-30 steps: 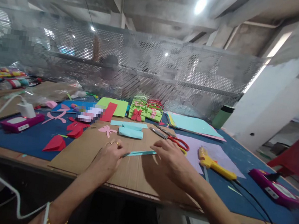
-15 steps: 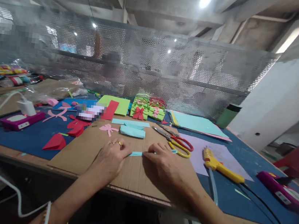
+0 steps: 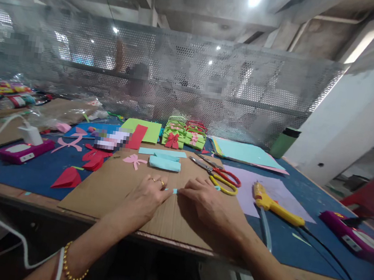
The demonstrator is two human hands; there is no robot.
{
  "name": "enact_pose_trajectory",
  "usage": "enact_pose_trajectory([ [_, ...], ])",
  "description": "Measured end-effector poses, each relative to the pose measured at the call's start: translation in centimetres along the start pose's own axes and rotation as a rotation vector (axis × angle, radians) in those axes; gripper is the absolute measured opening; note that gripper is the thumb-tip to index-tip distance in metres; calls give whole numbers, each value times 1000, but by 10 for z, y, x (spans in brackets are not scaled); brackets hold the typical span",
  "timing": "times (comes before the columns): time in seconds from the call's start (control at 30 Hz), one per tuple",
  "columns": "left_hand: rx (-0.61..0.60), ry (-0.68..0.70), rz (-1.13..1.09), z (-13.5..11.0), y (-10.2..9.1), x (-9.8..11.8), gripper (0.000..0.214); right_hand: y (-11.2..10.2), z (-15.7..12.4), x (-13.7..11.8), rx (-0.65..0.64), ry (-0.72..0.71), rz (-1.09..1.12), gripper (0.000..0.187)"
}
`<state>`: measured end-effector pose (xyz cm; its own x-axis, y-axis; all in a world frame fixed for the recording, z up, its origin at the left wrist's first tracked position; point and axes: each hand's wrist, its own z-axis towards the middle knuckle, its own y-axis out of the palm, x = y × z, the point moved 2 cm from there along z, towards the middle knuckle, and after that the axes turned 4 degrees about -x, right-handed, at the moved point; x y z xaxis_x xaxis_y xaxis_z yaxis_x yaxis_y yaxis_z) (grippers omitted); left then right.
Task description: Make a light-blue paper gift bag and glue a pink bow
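My left hand (image 3: 146,197) and my right hand (image 3: 211,205) rest on a brown cardboard sheet (image 3: 114,190) and meet at a thin light-blue paper strip (image 3: 174,190). Both pinch it, so only a short bit of the strip shows between the fingertips. Just behind the hands lie folded light-blue paper pieces (image 3: 165,163) and a small pink paper bow (image 3: 135,161). Scissors with red and yellow handles (image 3: 218,177) lie to the right of them.
A yellow glue gun (image 3: 274,206) with a black cord lies on lilac paper at the right. Small green paper baskets (image 3: 183,136), red paper shapes (image 3: 93,159), coloured paper sheets (image 3: 245,156) and a purple device (image 3: 22,151) lie on the blue mat. A perforated metal screen stands behind.
My right hand has slid left along the blue strip until it meets my left hand. Far less of the strip shows now than a second ago.
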<state>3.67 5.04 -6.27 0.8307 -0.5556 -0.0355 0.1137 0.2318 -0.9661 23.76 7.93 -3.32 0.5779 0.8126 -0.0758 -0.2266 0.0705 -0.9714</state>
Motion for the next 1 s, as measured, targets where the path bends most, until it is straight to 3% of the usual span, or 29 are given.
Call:
enact_pose_trajectory([
  [0.1,-26,-3,7,2,-1,1,49,-14,-7,12,78,37,10,47],
  [0.2,-56,-13,13,6,-7,6,55,-27,-16,26,153,63,-40,44],
  [0.4,-82,-11,56,16,-22,21,49,-20,-22,29,45,70,-129,30],
  [0.6,-126,-36,92,19,-25,27,50,-9,-25,22,-19,99,-156,14],
  [0.8,-100,-43,113,25,-27,35,53,-8,-32,23,-14,114,-153,34],
  [1.0,-83,17,-7,38,-24,44,34,-15,-36,40,28,131,-173,38],
])
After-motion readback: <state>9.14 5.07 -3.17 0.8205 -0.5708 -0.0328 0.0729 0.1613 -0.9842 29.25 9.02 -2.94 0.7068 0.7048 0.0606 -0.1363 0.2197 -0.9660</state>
